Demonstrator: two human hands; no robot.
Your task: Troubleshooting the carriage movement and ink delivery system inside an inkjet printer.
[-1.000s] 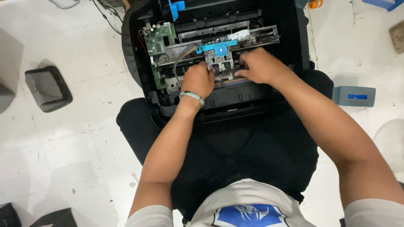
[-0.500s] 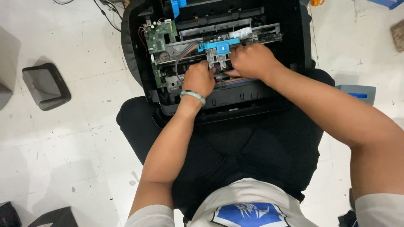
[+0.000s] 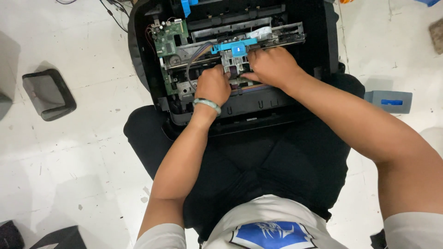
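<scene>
An opened black printer (image 3: 318, 41) rests on my lap and the floor, its inner parts bared. A green circuit board (image 3: 167, 38) sits at its left. A blue-topped print carriage (image 3: 234, 50) rides a metal rail in the middle. My left hand (image 3: 212, 85), with a pale green bracelet at the wrist, presses fingers onto the parts just below and left of the carriage. My right hand (image 3: 272, 67) grips the mechanism right beside the carriage. What the fingertips pinch is hidden.
A grey and black tray-like part (image 3: 48, 94) lies on the white floor at left. A grey-blue box with a blue strip (image 3: 388, 101) sits at right. Cables (image 3: 113, 7) trail at the top left. A dark object (image 3: 9, 235) is at the bottom left corner.
My right hand has slid slightly left along the rail toward the carriage. My left hand stays in nearly the same place.
</scene>
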